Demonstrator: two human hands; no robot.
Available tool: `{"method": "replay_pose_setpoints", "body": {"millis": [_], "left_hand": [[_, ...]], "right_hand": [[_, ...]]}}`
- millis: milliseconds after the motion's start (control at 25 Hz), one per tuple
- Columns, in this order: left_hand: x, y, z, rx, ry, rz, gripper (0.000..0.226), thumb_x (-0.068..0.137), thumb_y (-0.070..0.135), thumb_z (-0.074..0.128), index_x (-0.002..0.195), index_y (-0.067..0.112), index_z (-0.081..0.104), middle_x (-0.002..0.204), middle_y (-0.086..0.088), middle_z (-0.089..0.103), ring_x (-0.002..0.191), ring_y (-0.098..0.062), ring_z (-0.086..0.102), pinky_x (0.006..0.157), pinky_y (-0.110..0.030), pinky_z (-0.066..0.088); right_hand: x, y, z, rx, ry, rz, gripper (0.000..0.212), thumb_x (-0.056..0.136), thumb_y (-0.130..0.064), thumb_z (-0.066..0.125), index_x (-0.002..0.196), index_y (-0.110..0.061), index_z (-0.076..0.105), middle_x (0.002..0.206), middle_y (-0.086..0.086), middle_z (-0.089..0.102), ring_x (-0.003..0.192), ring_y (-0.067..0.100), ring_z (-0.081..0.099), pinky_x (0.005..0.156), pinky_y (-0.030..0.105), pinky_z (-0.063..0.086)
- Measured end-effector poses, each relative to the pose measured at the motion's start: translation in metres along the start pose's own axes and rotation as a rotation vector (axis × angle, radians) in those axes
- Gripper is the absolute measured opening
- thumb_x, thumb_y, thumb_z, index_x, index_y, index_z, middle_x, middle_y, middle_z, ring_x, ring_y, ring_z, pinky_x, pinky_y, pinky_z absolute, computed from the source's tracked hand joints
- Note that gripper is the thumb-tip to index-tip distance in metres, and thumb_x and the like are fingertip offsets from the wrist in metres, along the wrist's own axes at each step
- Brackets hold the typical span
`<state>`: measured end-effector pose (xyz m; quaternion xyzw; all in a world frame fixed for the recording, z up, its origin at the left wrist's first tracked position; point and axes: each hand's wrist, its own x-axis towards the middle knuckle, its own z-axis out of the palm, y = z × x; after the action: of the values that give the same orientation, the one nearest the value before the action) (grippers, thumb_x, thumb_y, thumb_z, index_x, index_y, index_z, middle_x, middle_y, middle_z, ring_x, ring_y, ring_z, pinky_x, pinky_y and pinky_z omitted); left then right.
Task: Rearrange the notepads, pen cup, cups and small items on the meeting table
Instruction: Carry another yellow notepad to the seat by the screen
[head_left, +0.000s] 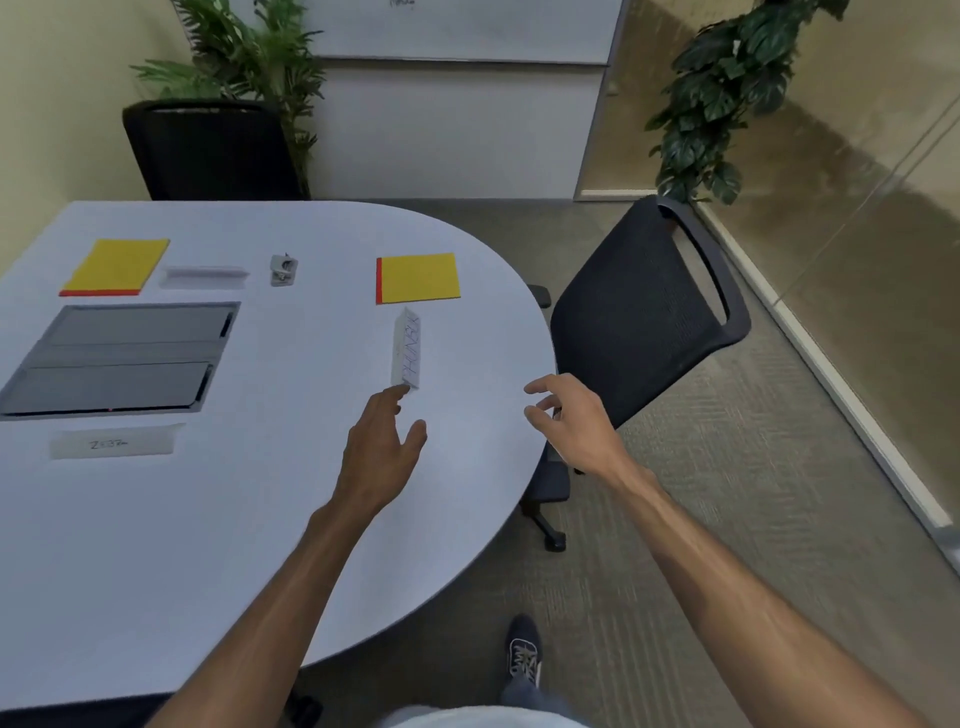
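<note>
A yellow notepad with a red edge (420, 277) lies near the table's right curve. Just below it stands a folded white name card (407, 348). My left hand (383, 446) hovers open at the card's near end, fingertips touching or almost touching it. My right hand (566, 421) is open over the table's right edge, holding nothing. A second yellow notepad (117, 266) lies at the far left. Beside it are another white name card (203, 275) and a small grey item (283, 269). A third name card (111, 443) lies flat nearer me.
A grey recessed panel (119, 358) sits in the white table (249, 519). A black mesh chair (649, 317) stands right of the table, another black chair (208, 150) behind it. Potted plants (727, 98) flank a whiteboard. My shoe (524, 652) is on the carpet.
</note>
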<state>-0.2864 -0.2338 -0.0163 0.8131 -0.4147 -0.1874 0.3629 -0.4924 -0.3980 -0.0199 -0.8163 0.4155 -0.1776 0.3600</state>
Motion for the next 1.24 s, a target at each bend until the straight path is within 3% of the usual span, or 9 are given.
{"method": "replay_pose_setpoints", "body": {"millis": [400,720,1000,1240], "left_hand": [[0.068,0.055,0.052,-0.003,0.066,-0.019,0.051,0.096,0.024,0.060,0.143,0.016,0.043,0.144,-0.004,0.050,0.124,-0.019,0.054,0.100,-0.033,0.044],[0.137,0.046,0.046,-0.029,0.070,-0.027,0.049,0.096,0.021,0.059,0.143,0.012,0.043,0.142,-0.006,0.051,0.126,-0.022,0.052,0.102,-0.044,0.047],[0.221,0.015,0.030,-0.025,0.058,-0.018,0.048,0.097,0.022,0.058,0.142,0.012,0.044,0.142,-0.005,0.051,0.126,-0.020,0.053,0.101,-0.035,0.045],[0.293,-0.025,0.022,0.014,0.030,-0.078,0.053,0.098,0.027,0.057,0.146,0.014,0.039,0.146,-0.004,0.048,0.126,-0.020,0.052,0.101,-0.039,0.045]], "right_hand": [[0.091,0.045,-0.038,0.068,-0.088,-0.081,0.022,0.097,-0.026,0.061,0.120,-0.025,0.064,0.124,-0.008,0.059,0.101,0.003,0.061,0.076,0.015,0.048],[0.164,0.046,-0.022,0.077,-0.100,-0.075,0.023,0.098,-0.025,0.063,0.120,-0.024,0.064,0.126,-0.005,0.061,0.099,0.005,0.062,0.077,0.016,0.050],[0.247,0.029,0.000,0.053,-0.104,-0.063,0.024,0.098,-0.023,0.063,0.121,-0.019,0.066,0.122,-0.004,0.064,0.102,0.008,0.063,0.084,0.026,0.055],[0.322,0.029,0.028,0.025,-0.113,-0.014,0.024,0.096,-0.020,0.064,0.120,-0.015,0.067,0.120,-0.001,0.067,0.106,0.014,0.063,0.092,0.036,0.055]]}}
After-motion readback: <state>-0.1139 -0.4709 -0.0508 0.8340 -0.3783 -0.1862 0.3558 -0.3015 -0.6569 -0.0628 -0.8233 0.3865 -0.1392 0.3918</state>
